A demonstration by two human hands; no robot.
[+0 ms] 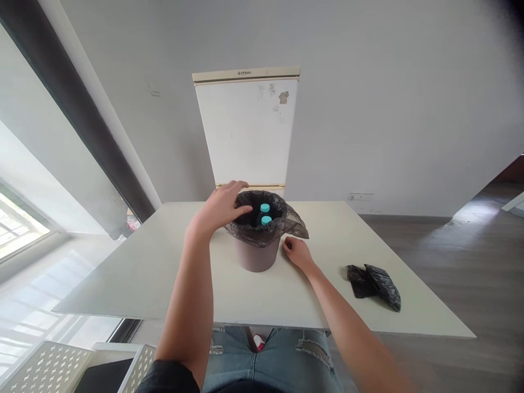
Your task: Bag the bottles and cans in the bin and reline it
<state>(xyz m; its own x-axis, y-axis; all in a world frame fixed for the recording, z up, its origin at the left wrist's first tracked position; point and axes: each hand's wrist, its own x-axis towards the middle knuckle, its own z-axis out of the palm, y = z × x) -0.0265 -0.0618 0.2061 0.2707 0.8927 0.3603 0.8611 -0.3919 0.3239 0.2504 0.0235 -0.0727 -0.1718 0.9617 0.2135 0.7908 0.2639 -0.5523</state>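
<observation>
A small brownish-mauve trash bin [256, 256] stands upright on the table, lined with a black garbage bag [262, 236] folded over its rim. Inside it, two bottles with turquoise caps [265, 208] stand upright, their bodies mostly hidden. My left hand [223, 207] is at the bin's left rim, thumb and fingers apart, the thumb over the opening. To the right of the bin, my right hand [297, 253] rests on the table, fingers curled in a loose fist with nothing visible in it. A loose flap of the bag hangs just above that hand.
A folded black plastic bag [374, 285] lies on the right part of the white table [135, 267]. Behind the table stands a white refrigerator [249, 131] against a grey wall. At the lower left is a perforated white plastic basket [45, 368] with a dark flat item inside.
</observation>
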